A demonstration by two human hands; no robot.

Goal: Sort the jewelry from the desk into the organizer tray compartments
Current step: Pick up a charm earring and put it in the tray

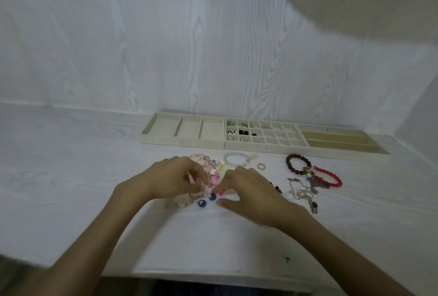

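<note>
blue beads point(206, 200) lie low centre on the desk point(71, 177), in the gap between both hands and just below their fingertips. left hand point(173, 178) curled, seems to pinch pink pieces; right hand point(246, 189) curled, grip unclear. both equally near. trays point(260, 147) sit well apart, toward upper right.

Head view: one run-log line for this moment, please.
phase: picking | left hand, right hand: fingers in pink jewelry pile | red bracelet: on desk | grid tray: partly filled

Bare forearms, no sleeves (no rings visible).
</note>
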